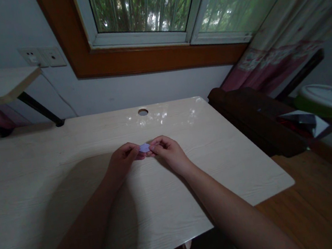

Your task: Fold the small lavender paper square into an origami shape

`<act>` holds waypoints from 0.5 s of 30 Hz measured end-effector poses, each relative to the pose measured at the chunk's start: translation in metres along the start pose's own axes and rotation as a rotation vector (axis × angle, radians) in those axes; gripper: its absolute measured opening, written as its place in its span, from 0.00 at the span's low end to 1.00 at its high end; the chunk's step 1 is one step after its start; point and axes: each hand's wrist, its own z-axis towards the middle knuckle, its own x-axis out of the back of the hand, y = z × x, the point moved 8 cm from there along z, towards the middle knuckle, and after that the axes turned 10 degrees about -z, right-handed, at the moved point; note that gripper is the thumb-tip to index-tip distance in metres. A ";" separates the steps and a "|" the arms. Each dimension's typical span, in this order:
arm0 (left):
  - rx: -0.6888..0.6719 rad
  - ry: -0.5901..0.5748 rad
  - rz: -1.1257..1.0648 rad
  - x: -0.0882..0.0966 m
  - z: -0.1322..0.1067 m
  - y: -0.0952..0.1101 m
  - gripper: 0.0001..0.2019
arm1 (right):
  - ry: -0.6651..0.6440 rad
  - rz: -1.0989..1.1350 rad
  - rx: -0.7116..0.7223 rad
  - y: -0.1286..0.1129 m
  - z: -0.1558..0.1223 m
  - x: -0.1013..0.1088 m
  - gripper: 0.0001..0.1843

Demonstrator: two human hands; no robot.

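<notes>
No legible text, no labels (dim picture)

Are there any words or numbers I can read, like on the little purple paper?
None can be read.
The purple paper between the left hand and right hand shows no writing.
The wall sockets and the dark box are too blurred to tell.

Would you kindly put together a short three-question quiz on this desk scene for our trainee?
1. True or false: the small purple paper lies untouched on the desk.
2. What is near the desk's far edge? A) a round hole B) a cup C) a lamp
3. Which hands pinch the paper?
Key: 1 false; 2 A; 3 both, the left hand and the right hand.
</notes>
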 end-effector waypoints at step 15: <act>-0.024 -0.033 0.114 -0.003 0.001 0.002 0.13 | -0.130 -0.053 0.066 -0.001 -0.004 -0.014 0.12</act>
